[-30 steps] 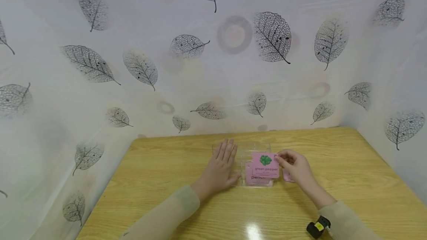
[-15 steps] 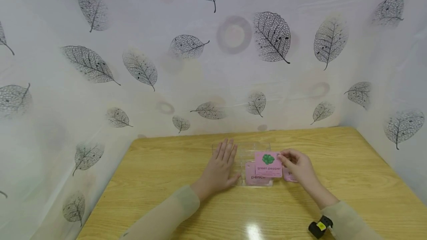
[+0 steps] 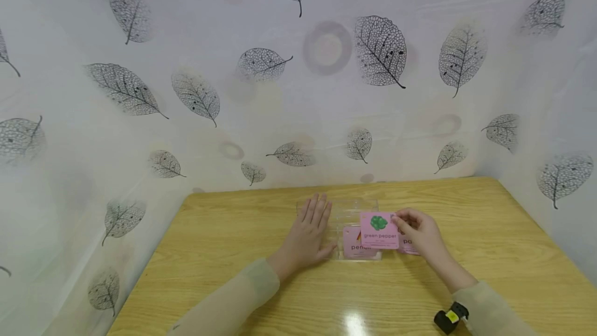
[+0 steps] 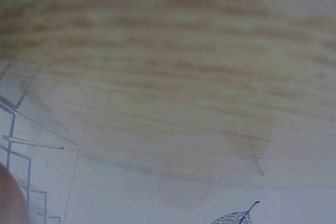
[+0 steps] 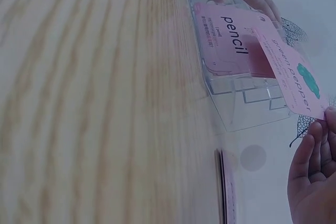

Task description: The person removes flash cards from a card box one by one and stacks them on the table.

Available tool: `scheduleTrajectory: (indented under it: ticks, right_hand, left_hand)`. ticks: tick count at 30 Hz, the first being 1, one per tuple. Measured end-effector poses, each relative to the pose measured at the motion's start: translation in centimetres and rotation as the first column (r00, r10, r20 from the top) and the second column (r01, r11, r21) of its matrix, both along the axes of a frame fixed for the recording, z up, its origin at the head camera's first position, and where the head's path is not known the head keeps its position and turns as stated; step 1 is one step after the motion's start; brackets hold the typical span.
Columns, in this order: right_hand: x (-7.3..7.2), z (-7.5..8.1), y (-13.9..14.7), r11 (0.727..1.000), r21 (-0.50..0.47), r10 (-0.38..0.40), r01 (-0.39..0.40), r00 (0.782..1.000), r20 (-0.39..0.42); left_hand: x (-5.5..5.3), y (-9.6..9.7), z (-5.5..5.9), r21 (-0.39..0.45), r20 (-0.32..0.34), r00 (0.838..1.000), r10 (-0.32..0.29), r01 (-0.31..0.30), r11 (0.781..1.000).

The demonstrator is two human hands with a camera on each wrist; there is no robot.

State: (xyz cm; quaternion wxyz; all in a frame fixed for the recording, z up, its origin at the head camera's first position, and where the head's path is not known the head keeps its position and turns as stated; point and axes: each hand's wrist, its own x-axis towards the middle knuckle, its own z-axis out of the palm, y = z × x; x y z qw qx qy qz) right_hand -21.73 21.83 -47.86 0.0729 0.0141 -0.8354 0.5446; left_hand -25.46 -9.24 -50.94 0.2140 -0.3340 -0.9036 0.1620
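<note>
Between thumb and fingers my right hand (image 3: 420,229) pinches the upper right corner of a pink green pepper card (image 3: 380,232), held up in front of a clear plastic stepped rack (image 3: 342,204). A pink pencil card (image 5: 220,40) stands in the rack's front tier, partly covered by the green pepper card in the head view. My left hand (image 3: 305,232) lies with straight fingers on the rack's left side. Another pink card (image 3: 409,245), its word partly hidden, lies on the table under my right hand; in the right wrist view, a low stack of cards (image 5: 227,187) shows edge-on.
The wooden table (image 3: 210,232) carries the rack near its far side. Behind it hangs a pale curtain (image 3: 280,108) printed with leaves. A black wrist camera (image 3: 450,318) sits at my right sleeve.
My right hand has drawn the green pepper card slightly to the right, showing more of the pencil card and of the card on the table. My left hand stays in place.
</note>
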Motion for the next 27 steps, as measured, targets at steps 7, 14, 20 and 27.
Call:
scheduleTrajectory:
  ticks: [7,14,20,27]
  right_hand:
    - [0.2,0.0,0.2,1.0,0.007,-0.006,0.006,1.0,0.031]
    - [0.1,-0.4,0.6,1.0,0.014,-0.01,0.01,0.999,0.051]
    - [0.2,-0.5,0.8,1.0,0.013,-0.015,0.015,0.998,0.061]
    - [0.3,-0.6,1.3,1.0,0.009,-0.019,0.019,0.997,0.069]
  left_hand:
    - [0.0,0.0,-0.1,0.006,-0.017,1.0,-0.011,0.011,1.0]
    - [-0.2,-0.1,-0.3,0.025,-0.042,0.999,-0.027,0.028,0.999]
    - [-0.3,-0.1,-0.4,0.029,-0.044,0.999,-0.027,0.028,0.999]
    - [-0.3,-0.1,-0.4,0.026,-0.03,0.999,-0.023,0.024,0.999]
